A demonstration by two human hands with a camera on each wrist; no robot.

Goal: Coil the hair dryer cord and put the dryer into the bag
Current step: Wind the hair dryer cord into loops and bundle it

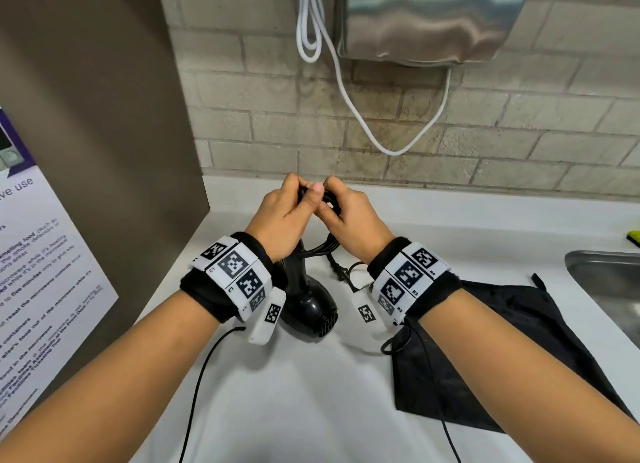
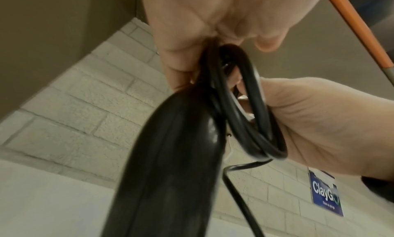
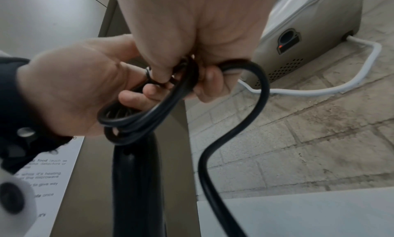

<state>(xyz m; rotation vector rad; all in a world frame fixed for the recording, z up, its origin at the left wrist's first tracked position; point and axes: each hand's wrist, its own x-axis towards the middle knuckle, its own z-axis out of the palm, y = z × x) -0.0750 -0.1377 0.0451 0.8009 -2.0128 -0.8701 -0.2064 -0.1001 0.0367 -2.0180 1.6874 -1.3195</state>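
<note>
A black hair dryer (image 1: pixel 308 306) stands on the white counter (image 1: pixel 311 410) under my wrists, handle up (image 2: pixel 170 165) (image 3: pixel 136 181). Its black cord (image 1: pixel 322 199) is gathered in small loops (image 2: pixel 245 106) (image 3: pixel 136 116) above the handle. My left hand (image 1: pixel 287 206) grips the looped bundle. My right hand (image 1: pixel 343 213) pinches the same cord beside it, and a free strand (image 3: pixel 230 131) hangs down from it. The plug (image 1: pixel 341 272) lies on the counter behind the dryer. A flat black bag (image 1: pixel 502 351) lies on the counter under my right forearm.
A steel sink (image 1: pixel 609 289) sits at the right edge. A metal wall-mounted dryer (image 1: pixel 433 19) with a white cable (image 1: pixel 391 143) hangs on the brick wall ahead. A brown panel with a printed notice (image 1: pixel 38 289) closes the left side. Thin sensor wires trail from both wristbands.
</note>
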